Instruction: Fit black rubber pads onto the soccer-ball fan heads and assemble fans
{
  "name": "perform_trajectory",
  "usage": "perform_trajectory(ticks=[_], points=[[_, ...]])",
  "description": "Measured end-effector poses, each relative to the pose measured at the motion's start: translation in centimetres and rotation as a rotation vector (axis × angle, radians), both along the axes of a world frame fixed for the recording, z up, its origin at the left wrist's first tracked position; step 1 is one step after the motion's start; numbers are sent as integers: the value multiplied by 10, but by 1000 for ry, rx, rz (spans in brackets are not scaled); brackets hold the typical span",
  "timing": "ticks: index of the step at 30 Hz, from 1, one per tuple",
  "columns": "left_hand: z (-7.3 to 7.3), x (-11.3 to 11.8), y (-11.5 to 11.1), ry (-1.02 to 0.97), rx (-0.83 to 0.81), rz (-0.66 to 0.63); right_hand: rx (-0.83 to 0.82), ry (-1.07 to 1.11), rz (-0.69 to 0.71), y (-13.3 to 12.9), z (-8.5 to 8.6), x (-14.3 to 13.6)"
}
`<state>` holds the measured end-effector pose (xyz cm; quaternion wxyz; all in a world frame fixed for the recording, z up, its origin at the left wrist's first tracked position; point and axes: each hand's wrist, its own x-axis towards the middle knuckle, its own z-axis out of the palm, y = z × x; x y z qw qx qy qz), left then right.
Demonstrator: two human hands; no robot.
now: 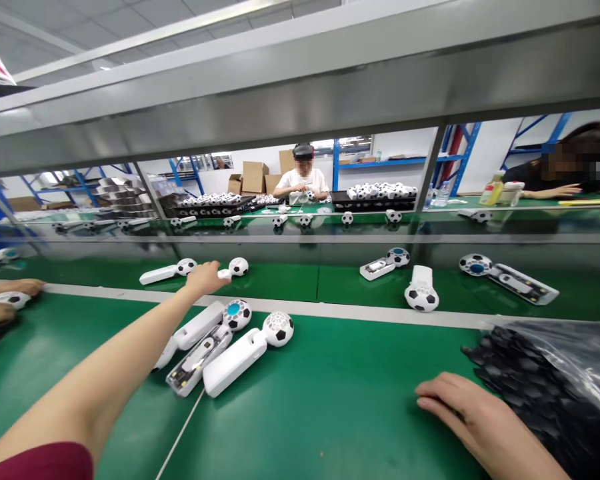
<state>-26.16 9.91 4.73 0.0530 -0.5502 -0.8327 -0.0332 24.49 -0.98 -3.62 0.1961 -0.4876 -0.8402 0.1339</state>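
Observation:
My left hand reaches across to the far green strip, its fingers closed around a white handheld fan with a soccer-ball head. The hand hides most of that fan's handle. Below my left forearm several similar fans lie side by side on the green bench: a closed white one and one with its handle shell off, baring the circuit board. My right hand hovers low over the bench at the right, fingers loosely bent, nothing visible in them. Beside it is a heap of thin black pieces in a clear plastic bag.
More fans, such as a white one and an opened one, lie along the far strip. A thin white cord runs toward me. Another person's hands work at the left edge. A metal shelf beam spans overhead.

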Motion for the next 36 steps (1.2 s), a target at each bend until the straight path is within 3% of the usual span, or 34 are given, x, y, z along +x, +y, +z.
perform_trajectory(ticks=[3,7,12,15,21,23,25,28,31,33,36], points=[[-14,-30,22,1,-50,81,-19,12,-58,5,-10,5],[-27,-49,51,-7,-104,64,-50,-6,32,8,-11,4],[-41,-40,74,-29,-202,-82,-58,-24,79,5,-1,-3],[-36,-23,72,3,-184,-170,-39,-32,50,4,-1,-6],[13,44,32,70,-7,-464,32,6,22,2,-1,-10],[27,78,9,81,7,-620,11,37,13,0,4,-11],[34,116,-16,117,2,-861,-7,86,-11,0,8,-11],[29,171,-50,144,-49,-1192,-46,152,-38,2,12,-9],[11,213,-69,132,-133,-1407,18,203,-42,4,12,-8],[-4,234,-76,94,-173,-1441,103,229,-46,4,13,-7],[-22,256,-84,-49,-198,-1373,120,333,-77,2,17,-10]])
